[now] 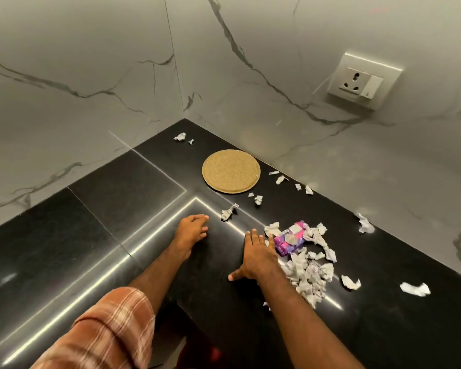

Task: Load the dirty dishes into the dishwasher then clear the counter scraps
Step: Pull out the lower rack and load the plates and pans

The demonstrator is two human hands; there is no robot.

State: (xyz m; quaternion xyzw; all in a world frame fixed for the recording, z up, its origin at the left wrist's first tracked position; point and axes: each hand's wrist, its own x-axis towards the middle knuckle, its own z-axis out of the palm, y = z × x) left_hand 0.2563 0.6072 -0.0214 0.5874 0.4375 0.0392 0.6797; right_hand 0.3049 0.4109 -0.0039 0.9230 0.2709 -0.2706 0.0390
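A: Where do the scraps lie?
B: Mostly in one loose heap of torn, crumpled white paper, on the right part of the black counter.
A: Only paper?
B: No. A crumpled pink and purple wrapper lies at the heap's far edge, touching the paper.
A: Any strays?
B: Two bits deep in the corner, small shreds strung along the right wall, a twist left of the heap, a wad by the wall further right, and two flat pieces right of the heap.
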